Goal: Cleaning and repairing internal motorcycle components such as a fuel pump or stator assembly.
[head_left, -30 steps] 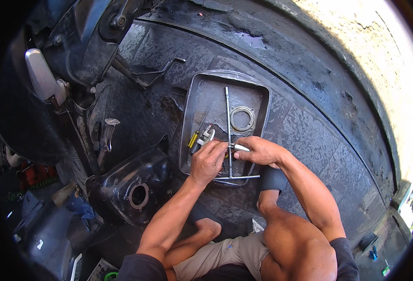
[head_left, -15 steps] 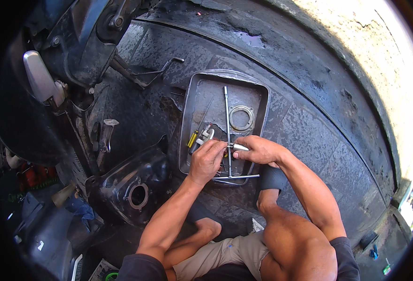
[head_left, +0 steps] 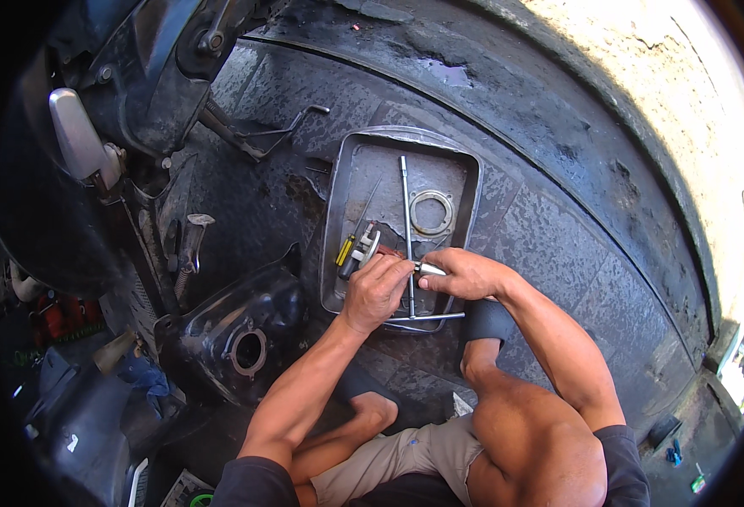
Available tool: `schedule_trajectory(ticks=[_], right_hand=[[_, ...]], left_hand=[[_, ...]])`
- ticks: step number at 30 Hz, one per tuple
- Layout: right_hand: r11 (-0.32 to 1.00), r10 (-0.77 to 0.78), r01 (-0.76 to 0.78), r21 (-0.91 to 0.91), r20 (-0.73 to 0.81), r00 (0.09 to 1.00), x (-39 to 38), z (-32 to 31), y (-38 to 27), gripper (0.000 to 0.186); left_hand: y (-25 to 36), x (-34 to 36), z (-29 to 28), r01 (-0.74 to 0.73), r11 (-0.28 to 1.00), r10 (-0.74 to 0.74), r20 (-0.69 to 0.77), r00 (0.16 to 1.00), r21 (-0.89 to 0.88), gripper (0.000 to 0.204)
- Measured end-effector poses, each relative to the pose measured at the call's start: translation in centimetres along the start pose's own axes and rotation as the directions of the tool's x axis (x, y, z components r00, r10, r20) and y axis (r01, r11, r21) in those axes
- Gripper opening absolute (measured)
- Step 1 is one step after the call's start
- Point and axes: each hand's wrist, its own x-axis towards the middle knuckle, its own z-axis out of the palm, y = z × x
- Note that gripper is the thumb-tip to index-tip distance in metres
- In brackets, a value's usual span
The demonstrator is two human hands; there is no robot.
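Observation:
Over the near half of a grey metal tray (head_left: 331, 211), my two hands meet with their fingertips almost touching. My right hand (head_left: 467, 274) is closed around a small shiny silver cylindrical piece (head_left: 431, 269). At that piece's narrow left end, the fingers of my left hand (head_left: 375, 291) are pinched together; what they grip is hidden. Beneath my hands a long T-handle wrench (head_left: 407, 207) lies across the tray, its crossbar (head_left: 431, 318) at the near rim. A flat metal ring (head_left: 431, 193) rests in the tray beyond my right hand. Beside my left hand is a white-and-black part (head_left: 362, 248).
A yellow-handled screwdriver (head_left: 344, 251) lies along the tray's left side. Left of the tray sits a black tank (head_left: 211, 334) with a round opening. A partly stripped motorbike (head_left: 135, 101) fills the upper left. A raised concrete edge (head_left: 634, 127) curves along the right.
My hands stay over the same spot in the tray. The left fingers have shifted slightly right, covering more of the silver piece's narrow end.

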Motion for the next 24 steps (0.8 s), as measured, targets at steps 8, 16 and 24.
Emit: schedule_trajectory(ticks=[8, 16, 24], right_hand=[[0.998, -0.044, 0.05, 0.04, -0.137, 0.99, -0.5, 1.5, 1.6, 0.042], [0.999, -0.015, 0.021, 0.029, -0.205, 0.979, -0.1, 2.1, 1.7, 0.041], [0.999, -0.026, 0.018, -0.033, -0.272, 0.962, -0.1, 2.1, 1.2, 0.038]], left_hand=[[0.3, -0.2, 0.2, 0.004, 1.0, -0.004, 0.003, 1.0, -0.02, 0.026], [-0.3, -0.4, -0.4, 0.193, 0.978, -0.17, -0.235, 0.957, 0.076, 0.025], [0.1, 0.3, -1.5, 0.14, 0.974, -0.126, -0.09, 0.988, 0.18, 0.025]])
